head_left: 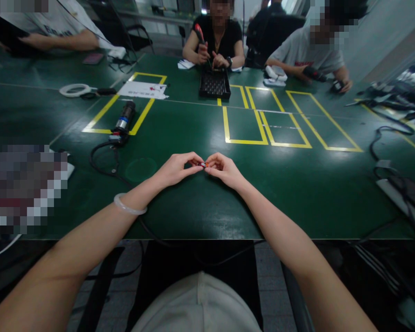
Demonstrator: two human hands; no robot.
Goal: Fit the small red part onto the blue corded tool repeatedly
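My left hand [182, 168] and my right hand [224, 169] meet over the green table [193, 207], fingertips nearly touching. Pinched between them is a small red and white piece [203, 164], with a bit of orange by the right fingertips. It is too small for me to tell its kind. Thumbs and forefingers of both hands are closed on it, the left from one side and the right from the other. The fingers cover most of the piece.
A black cylindrical device [124, 117] with a cable lies to the left. Yellow tape rectangles [247, 142] mark the tabletop. Across the table, a person works over a black tray [214, 85]. A white paper [143, 89] and a coiled white cable [75, 90] lie at far left.
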